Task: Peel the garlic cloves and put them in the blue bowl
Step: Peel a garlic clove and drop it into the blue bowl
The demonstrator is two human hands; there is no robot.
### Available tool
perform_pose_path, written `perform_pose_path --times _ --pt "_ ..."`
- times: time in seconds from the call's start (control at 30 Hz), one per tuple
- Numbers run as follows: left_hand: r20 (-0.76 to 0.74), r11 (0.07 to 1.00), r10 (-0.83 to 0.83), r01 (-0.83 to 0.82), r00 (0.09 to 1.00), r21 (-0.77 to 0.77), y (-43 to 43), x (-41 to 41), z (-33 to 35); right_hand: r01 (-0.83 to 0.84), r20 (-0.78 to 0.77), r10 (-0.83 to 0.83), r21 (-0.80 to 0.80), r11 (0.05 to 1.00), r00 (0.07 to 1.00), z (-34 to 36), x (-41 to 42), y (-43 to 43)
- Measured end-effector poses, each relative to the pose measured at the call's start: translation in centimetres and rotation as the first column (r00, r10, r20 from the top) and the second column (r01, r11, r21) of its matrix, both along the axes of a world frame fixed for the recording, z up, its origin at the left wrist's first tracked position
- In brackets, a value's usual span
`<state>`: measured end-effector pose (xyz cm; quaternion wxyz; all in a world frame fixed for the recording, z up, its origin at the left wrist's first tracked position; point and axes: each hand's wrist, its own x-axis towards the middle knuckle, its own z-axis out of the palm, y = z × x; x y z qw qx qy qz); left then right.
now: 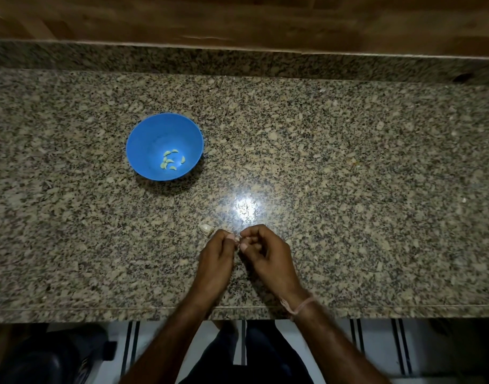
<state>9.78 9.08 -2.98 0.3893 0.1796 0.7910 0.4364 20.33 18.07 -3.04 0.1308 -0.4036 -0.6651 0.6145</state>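
Note:
A blue bowl (143,139) stands on the granite counter, left of centre, with several peeled garlic cloves (170,161) at its bottom. Near the counter's front, my left hand (217,257) and my right hand (267,254) meet fingertip to fingertip and pinch a small garlic clove (238,239) between them; the clove is mostly hidden by the fingers. Just left of my left hand's fingertips lies an unpeeled piece of garlic (206,228) on the counter.
The speckled granite counter (348,176) runs the full width, with a raised back ledge and wood panelling behind. A bright light glare (246,207) sits just beyond my hands. Below the front edge show a striped floor and dark shapes.

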Motion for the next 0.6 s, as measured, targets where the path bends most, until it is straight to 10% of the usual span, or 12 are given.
perform_pose_path --times 0.6 --pt "-0.083 0.999 0.053 -0.051 0.995 0.016 -0.05 0.23 0.48 0.078 -0.124 -0.071 0.048 0.996 0.99 0.52 0.16 -0.34"
